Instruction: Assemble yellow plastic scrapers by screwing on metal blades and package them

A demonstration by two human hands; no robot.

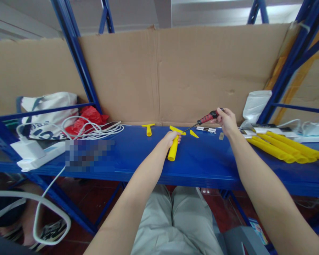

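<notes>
My left hand (174,136) is closed round a yellow T-shaped handle (172,153), its hollow tube end pointing toward me and its crossbar beyond my fingers. In my right hand (227,120) is a screwdriver (207,118) with a red and black grip, gripped at the butt end. Its shaft slants down left to the crossbar near my left fingers; whether the tip sits in a screw is too small to tell. A loose yellow pointed piece (194,134) lies just right of the left hand. Another yellow T-shaped handle (149,130) rests further left.
Several yellow tubes (284,148) lie at the right of the blue shelf (138,156). White strips (206,130) and a small metal piece (221,136) lie behind. Left are a power strip (45,156), coiled white cable (106,131), red bag (89,117) and white bag (50,109). Cardboard (202,71) stands behind.
</notes>
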